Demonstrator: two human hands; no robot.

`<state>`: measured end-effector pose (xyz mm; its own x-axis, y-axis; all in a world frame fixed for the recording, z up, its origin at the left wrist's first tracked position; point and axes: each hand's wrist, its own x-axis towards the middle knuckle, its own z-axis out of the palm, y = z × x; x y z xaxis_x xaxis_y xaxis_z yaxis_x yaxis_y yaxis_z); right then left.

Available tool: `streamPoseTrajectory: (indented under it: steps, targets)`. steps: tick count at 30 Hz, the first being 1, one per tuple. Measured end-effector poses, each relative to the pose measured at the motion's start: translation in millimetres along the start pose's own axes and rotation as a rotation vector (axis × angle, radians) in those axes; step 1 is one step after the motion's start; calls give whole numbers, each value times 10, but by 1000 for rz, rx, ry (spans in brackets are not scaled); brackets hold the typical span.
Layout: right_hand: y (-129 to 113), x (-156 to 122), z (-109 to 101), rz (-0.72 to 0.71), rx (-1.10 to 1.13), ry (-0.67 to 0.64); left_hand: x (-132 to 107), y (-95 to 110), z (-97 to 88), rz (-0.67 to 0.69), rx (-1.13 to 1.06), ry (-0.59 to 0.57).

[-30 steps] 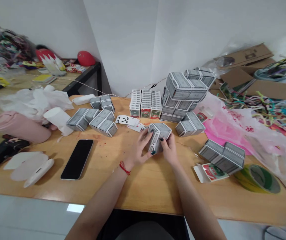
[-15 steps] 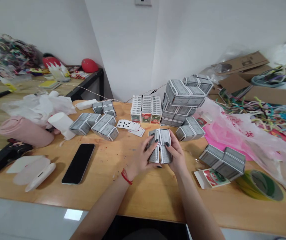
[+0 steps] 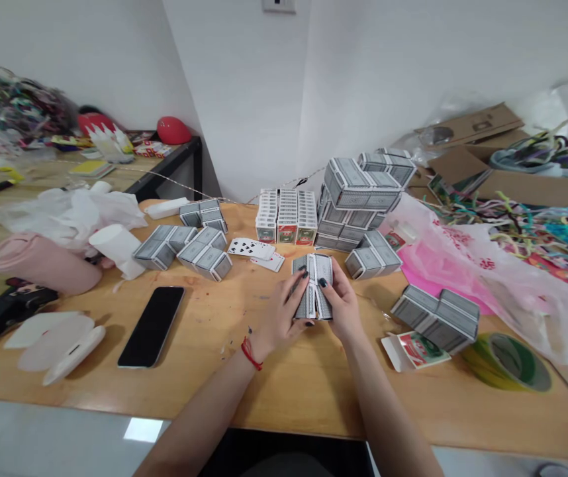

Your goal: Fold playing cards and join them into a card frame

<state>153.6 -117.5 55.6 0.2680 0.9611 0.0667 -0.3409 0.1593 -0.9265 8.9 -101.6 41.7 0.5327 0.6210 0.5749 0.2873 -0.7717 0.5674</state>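
Observation:
Both my hands grip a block of grey card boxes [image 3: 313,291] held upright over the middle of the wooden table [image 3: 284,391]. My left hand [image 3: 279,318] wraps its left side, fingers curled over the top edge. My right hand [image 3: 342,306] clasps the right side with its fingers across the front. Just beyond the block lie loose playing cards [image 3: 253,249] face up. A row of upright card packs [image 3: 287,215] stands behind them, next to a tall stack of grey card boxes [image 3: 358,195].
More grey box bundles lie at left [image 3: 185,244], at right [image 3: 372,254] and at far right [image 3: 437,316]. A black phone [image 3: 152,326], a white case [image 3: 60,341], a yellow-green tape roll [image 3: 510,358], an open card carton [image 3: 416,350] and a pink plastic bag [image 3: 473,271] surround my hands.
The block of boxes has been turned from tilted to upright between my hands and squared up; both hands stay gripped on it. The camera view shifted slightly.

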Motion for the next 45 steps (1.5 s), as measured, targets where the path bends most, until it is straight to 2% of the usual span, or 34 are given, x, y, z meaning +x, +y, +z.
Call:
streamPoseTrajectory:
  steps: [14,26,39,45]
  targets:
    - [8,-38,60,-113,-30,60,28,91,6,-37,69,4]
    - [21,-24,48,-99,-1,43,11,48,36,2,132,51]
    - [13,-42,60,-97,-24,42,51,144,4,-30,159,6]
    - [4,-49,73,-86,17,33,49,145,18,-24,186,51]
